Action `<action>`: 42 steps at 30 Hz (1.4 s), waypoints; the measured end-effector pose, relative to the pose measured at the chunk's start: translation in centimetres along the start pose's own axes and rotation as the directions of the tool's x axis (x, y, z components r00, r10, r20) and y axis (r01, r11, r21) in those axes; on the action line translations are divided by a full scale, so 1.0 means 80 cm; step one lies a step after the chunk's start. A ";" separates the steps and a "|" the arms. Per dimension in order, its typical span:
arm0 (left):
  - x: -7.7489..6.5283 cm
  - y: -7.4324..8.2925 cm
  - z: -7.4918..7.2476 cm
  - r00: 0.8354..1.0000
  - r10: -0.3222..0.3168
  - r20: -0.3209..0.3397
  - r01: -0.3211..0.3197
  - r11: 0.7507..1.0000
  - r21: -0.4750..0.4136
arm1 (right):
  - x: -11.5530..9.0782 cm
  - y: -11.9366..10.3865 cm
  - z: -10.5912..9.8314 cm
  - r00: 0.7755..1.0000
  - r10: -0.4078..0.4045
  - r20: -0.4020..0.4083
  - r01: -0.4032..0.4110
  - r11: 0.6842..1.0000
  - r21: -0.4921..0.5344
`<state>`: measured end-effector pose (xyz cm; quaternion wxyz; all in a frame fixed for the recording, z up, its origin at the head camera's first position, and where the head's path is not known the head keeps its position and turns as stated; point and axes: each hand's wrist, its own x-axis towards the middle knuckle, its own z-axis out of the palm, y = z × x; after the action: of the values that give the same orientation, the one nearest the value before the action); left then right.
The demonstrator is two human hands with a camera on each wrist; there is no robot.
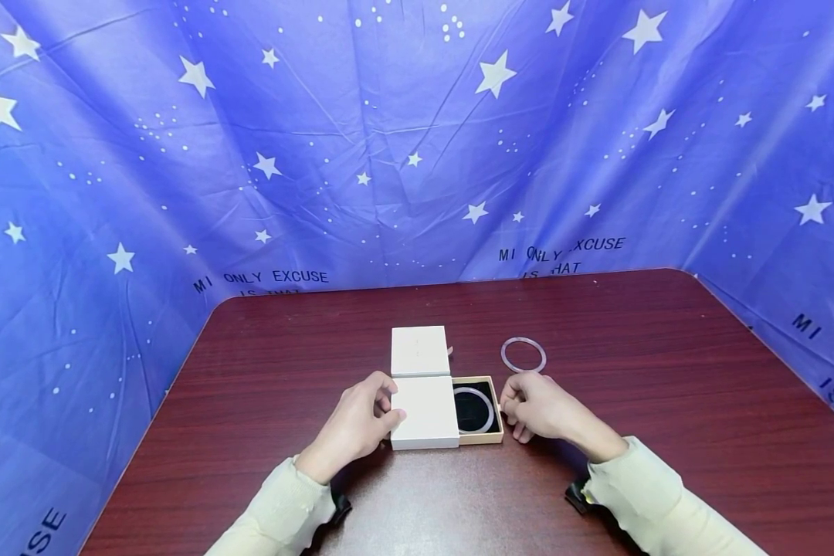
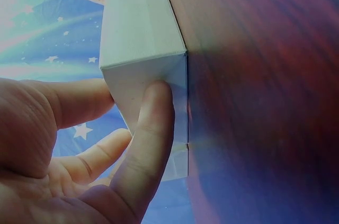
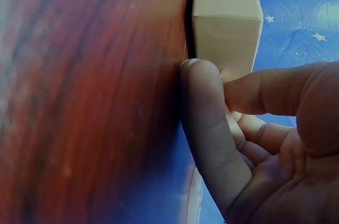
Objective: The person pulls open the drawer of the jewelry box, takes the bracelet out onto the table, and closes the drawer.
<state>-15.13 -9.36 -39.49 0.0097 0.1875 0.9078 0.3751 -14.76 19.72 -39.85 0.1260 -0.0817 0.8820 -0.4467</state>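
Observation:
A white sliding jewelry box (image 1: pixel 424 411) lies on the table with its drawer (image 1: pixel 498 432) partly out to the right. Inside the drawer, a pale bangle (image 1: pixel 488 409) rests on black lining, its left part hidden under the sleeve. My left hand (image 1: pixel 357 413) holds the sleeve's left end, thumb on top and a finger against the end face (image 2: pixel 130 89). At the drawer's right end, my right hand (image 1: pixel 538 405) pinches the small pull tab (image 3: pixel 221 73), mostly covered by the fingers. A second pale purple bangle (image 1: pixel 523 338) lies just beyond the right hand.
Directly behind the sliding box stands another white box (image 1: pixel 418 349), closed, with a small ribbon tab at its right side. The dark red wooden table (image 1: pixel 285 340) reaches back to a blue star-patterned curtain (image 1: pixel 389 116).

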 end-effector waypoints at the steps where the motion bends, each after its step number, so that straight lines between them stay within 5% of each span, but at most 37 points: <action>1: 0.000 0.000 0.000 1.000 0.001 0.000 -0.001 1.000 0.001 | 0.000 0.000 0.000 1.000 -0.001 -0.001 0.001 1.000 0.000; 42: -0.002 0.000 0.001 1.000 0.015 -0.013 -0.015 1.000 0.006 | -0.006 0.007 -0.009 0.999 0.036 -0.023 -0.035 0.999 0.012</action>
<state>-15.01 -9.35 -39.57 0.0004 0.1918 0.9075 0.3737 -14.55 20.71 -39.80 0.1242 -0.0602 0.8820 -0.4505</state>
